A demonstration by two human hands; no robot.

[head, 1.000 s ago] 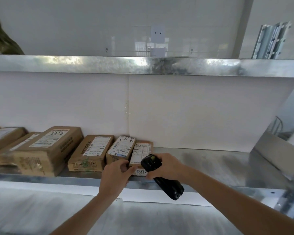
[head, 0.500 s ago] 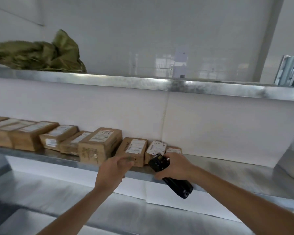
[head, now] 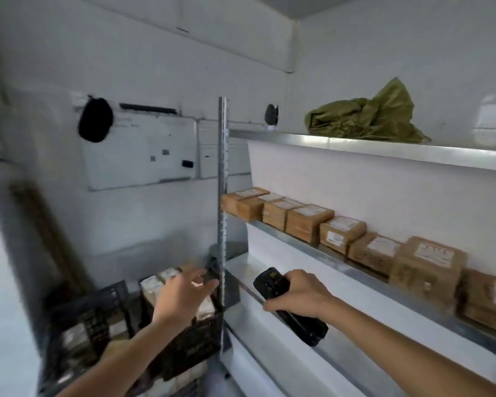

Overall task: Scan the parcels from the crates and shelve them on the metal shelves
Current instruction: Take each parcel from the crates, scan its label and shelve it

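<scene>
Head view: looking left along the metal shelves [head: 312, 246] toward a room corner; much of the frame is motion-blurred.
Right hand [head: 301, 293]: fingers curled tight round a black handheld scanner [head: 287, 306], whose head sticks out up and left past the thumb and whose handle runs down and right below the palm.
Left hand [head: 181, 293]: fingers spread and loosely straight, holding nothing, stretched out over the black plastic crates [head: 98, 325]; fingertips lie just beside the shelf upright [head: 222, 213]; touching or not, cannot tell.
Parcels in crates [head: 152, 285]: pale boxes packed upright, directly beyond and below the left fingers, partly hidden by that hand.
Shelved parcels [head: 341, 232]: a row of brown cardboard boxes with white labels on the middle shelf, above and to the right of the right hand's knuckles, well apart from both hands.
Top shelf: a crumpled olive-green bag [head: 367, 117], high above the right hand.
Wall beyond the left fingers: a whiteboard [head: 138, 153] with a dark rounded object [head: 95, 118] hanging at its upper left corner.
</scene>
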